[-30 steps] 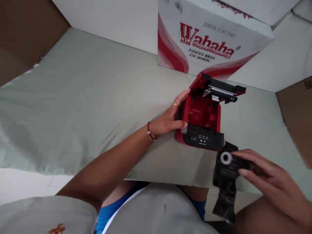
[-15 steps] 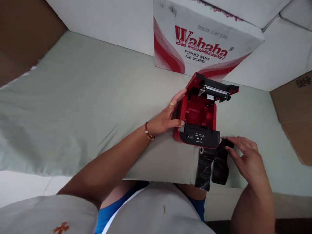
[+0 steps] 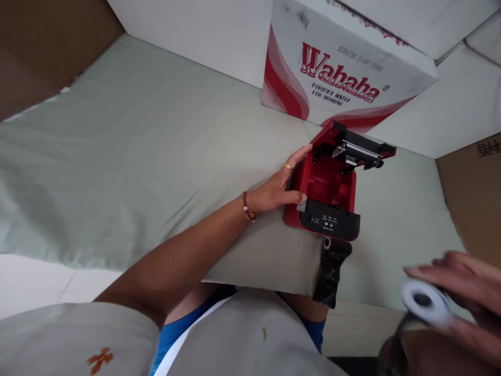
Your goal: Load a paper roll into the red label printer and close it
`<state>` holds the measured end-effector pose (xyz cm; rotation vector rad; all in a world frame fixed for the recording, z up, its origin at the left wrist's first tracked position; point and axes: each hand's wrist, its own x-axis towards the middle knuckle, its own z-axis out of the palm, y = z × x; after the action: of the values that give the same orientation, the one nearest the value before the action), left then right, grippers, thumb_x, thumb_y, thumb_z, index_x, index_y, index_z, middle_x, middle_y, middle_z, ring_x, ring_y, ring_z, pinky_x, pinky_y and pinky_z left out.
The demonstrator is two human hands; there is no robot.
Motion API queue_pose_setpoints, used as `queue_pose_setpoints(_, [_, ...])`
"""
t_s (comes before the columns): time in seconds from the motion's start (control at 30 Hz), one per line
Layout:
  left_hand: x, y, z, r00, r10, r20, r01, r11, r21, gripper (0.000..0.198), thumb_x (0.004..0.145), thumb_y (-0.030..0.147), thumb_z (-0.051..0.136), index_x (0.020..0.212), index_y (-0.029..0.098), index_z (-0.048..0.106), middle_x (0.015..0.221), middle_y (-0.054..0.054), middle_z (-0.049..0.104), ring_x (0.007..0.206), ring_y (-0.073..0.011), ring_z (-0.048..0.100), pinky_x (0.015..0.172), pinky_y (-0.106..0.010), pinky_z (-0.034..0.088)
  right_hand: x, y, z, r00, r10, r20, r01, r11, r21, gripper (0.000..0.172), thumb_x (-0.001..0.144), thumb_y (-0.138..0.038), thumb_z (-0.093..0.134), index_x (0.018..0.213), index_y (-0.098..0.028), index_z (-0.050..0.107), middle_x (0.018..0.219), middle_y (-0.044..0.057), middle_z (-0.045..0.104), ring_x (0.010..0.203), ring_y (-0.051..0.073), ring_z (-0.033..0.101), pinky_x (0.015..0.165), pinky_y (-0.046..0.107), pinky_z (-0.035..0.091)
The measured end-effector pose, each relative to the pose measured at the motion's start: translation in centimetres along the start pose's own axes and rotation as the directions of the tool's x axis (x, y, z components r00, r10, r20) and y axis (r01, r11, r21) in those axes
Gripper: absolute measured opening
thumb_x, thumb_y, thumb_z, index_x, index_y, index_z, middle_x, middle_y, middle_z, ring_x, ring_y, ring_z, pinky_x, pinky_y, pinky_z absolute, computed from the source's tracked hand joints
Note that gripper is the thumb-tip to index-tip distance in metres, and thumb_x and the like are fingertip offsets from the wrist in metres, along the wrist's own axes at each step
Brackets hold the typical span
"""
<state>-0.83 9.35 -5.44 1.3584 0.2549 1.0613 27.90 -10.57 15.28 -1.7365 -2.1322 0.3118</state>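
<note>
The small red-and-black label printer [image 3: 291,215] stands on the cloth with its lid raised and an empty red bay inside. My left hand [image 3: 279,190] holds the printer by its left side, thumb on the front corner and fingers along the wall. At the far right, my right hand [image 3: 469,292] is closed round a small roll [image 3: 436,309] with a white end face and a dark hole. A dark strip hangs from this roll; motion blurs it. In front of the printer lies a black film roll [image 3: 337,249], its loose strip hanging over the bed-like surface's near edge.
A white-and-red water carton [image 3: 340,68] stands behind the printer against a white wall. Brown cardboard [image 3: 469,183] is at the right, more brown board [image 3: 50,47] at the upper left. Pale green cloth [image 3: 156,130] covers the surface.
My right hand has lifted a roll from beside the black film in front of the printer and carried it to the right. My left hand keeps its hold; the view has shifted slightly.
</note>
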Motion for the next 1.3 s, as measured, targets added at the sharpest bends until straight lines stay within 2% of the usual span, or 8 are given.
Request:
queue_pose_setpoints(0.07, [0.0,0.0,0.0,1.0,-0.003,0.015,0.003,1.0,0.007,0.115,0.082,0.055,0.093,0.176,0.039,0.029,0.189,-0.006,0.027,0.176,-0.0422,0.022,0.145,-0.06,0.018,3.6,-1.5,1.4,0.978,-0.032,0.205,0.031,0.999,0.008,0.042,0.099,-0.062,0.075,0.136,-0.044,0.082,0.071,0.0,0.062,0.05,0.016,0.049,0.047,0.036,0.037])
queue_pose_setpoints(0.23, [0.0,-0.1,0.0,0.999,0.0,0.04,-0.001,0.999,0.043,0.115,0.085,0.059,0.089,0.177,0.041,0.023,0.19,-0.005,0.024,0.175,-0.0404,0.025,0.144,-0.06,0.025,11.3,-2.7,6.7,0.991,0.104,0.078,-0.1,0.994,-0.049,0.043,0.099,-0.046,0.073,0.134,-0.025,0.083,0.061,-0.005,0.056,0.052,0.015,0.05,0.058,0.033,0.041])
queue_pose_setpoints(0.53, [0.0,-0.6,-0.3,0.999,0.023,0.026,-0.026,0.994,0.102,0.114,0.084,0.059,0.089,0.177,0.042,0.025,0.189,-0.003,0.026,0.175,-0.0401,0.026,0.143,-0.06,0.028,15.0,-3.5,9.0,0.949,0.179,0.258,-0.057,0.906,-0.419,0.046,0.101,-0.035,0.064,0.144,-0.029,0.076,0.084,0.007,0.08,0.079,0.032,0.074,0.07,0.041,0.047])
queue_pose_setpoints(0.7, [0.0,-0.8,-0.4,1.0,0.02,0.013,-0.021,0.994,0.106,0.116,0.082,0.062,0.09,0.177,0.041,0.027,0.187,-0.005,0.031,0.174,-0.0401,0.028,0.141,-0.061,0.031,16.8,-3.1,10.4,0.947,0.21,0.243,-0.07,0.872,-0.484,0.051,0.098,-0.027,0.069,0.148,-0.028,0.075,0.105,0.012,0.086,0.091,0.037,0.077,0.073,0.045,0.051])
queue_pose_setpoints(0.83, [-0.1,-0.7,-0.3,1.0,0.014,0.019,-0.015,0.995,0.096,0.114,0.084,0.062,0.089,0.176,0.044,0.026,0.187,-0.006,0.031,0.167,-0.0417,0.041,0.133,-0.061,0.044,15.1,-2.0,9.5,0.984,0.065,0.164,-0.041,0.989,-0.143,0.047,0.1,-0.027,0.072,0.147,-0.025,0.075,0.094,0.006,0.084,0.079,0.026,0.076,0.074,0.041,0.057])
queue_pose_setpoints(0.97, [-0.1,-0.7,-0.1,0.999,0.032,0.018,-0.034,0.995,0.098,0.113,0.084,0.065,0.088,0.176,0.043,0.027,0.187,-0.006,0.031,0.167,-0.0408,0.042,0.135,-0.061,0.042,10.4,-2.2,7.0,0.967,-0.254,0.0,0.251,0.956,0.154,0.026,0.106,-0.027,0.072,0.13,-0.029,0.08,0.113,0.005,0.084,0.096,0.021,0.078,0.084,0.037,0.062])
queue_pose_setpoints(1.1, [0.0,-0.5,-0.1,0.997,0.065,0.028,-0.069,0.989,0.131,0.112,0.087,0.066,0.085,0.177,0.041,0.025,0.189,-0.005,0.028,0.173,-0.0397,0.031,0.141,-0.061,0.032,6.0,-2.1,7.1,0.902,-0.429,-0.047,0.431,0.896,0.11,0.033,0.102,-0.009,0.073,0.13,-0.026,0.078,0.126,0.008,0.083,0.122,0.025,0.074,0.105,0.042,0.06])
queue_pose_setpoints(1.3, [-0.3,-0.1,0.2,0.998,0.063,0.006,-0.062,0.958,0.281,0.104,0.092,0.07,0.074,0.177,0.036,0.025,0.186,-0.009,0.033,0.171,-0.0395,0.035,0.138,-0.061,0.038,3.0,-0.3,11.2,0.899,-0.417,-0.132,0.425,0.905,0.034,0.046,0.1,-0.004,0.072,0.143,-0.019,0.071,0.142,0.014,0.08,0.147,0.031,0.065,0.125,0.055,0.052])
